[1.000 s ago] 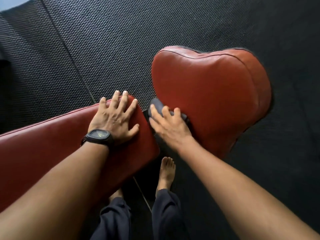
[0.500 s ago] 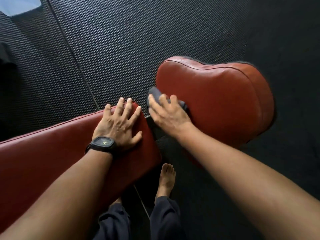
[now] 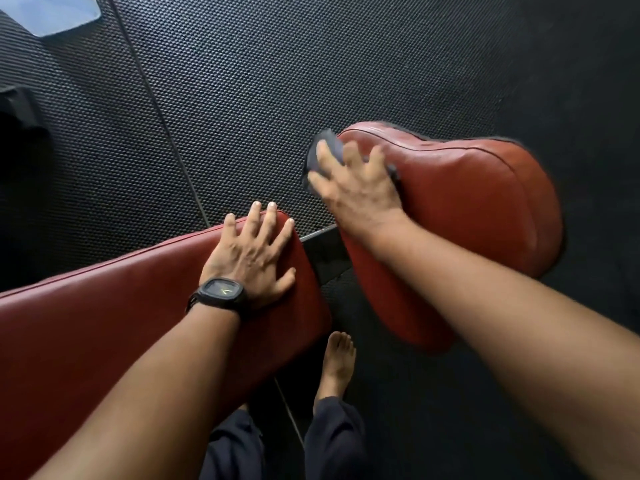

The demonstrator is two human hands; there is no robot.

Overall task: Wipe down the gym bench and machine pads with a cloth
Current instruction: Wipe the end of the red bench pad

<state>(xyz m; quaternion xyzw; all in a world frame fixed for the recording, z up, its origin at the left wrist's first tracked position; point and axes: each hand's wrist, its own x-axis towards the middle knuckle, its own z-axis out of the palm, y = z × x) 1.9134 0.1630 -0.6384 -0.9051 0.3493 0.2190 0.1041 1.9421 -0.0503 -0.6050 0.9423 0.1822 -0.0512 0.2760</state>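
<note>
1. Head view, looking down over both forearms at a red padded bench [image 3: 104,323] running in from the left, with a separate rounded red seat pad [image 3: 467,209] to its right.
2. Left hand [image 3: 249,258]: palm down on the near end of the bench pad, fingers straight and spread wide, tips at the pad's far edge. Holds nothing. Black wristwatch [image 3: 221,292] on that wrist.
3. Right hand [image 3: 356,188]: lies on the upper left corner of the seat pad, with a dark grey cloth [image 3: 325,150] under it. Fingers are spread across the cloth and press it against the pad. The hand is motion-blurred; whether the thumb hooks the cloth cannot be told.
4. Cloth: bunched, on the seat pad's top left edge, with part of it poking out beyond the fingertips over the floor side.
5. Black frame piece [image 3: 322,254] shows in the gap between the two pads, which sit apart.
6. Floor [image 3: 277,81]: dark studded rubber matting, with a thin seam running diagonally across it.
7. Bare foot [image 3: 337,362] on the matting below the gap, with dark trouser legs [image 3: 332,441] at the bottom edge.
8. Pale blue patch [image 3: 52,12] in the top left corner; it cannot be identified.
</note>
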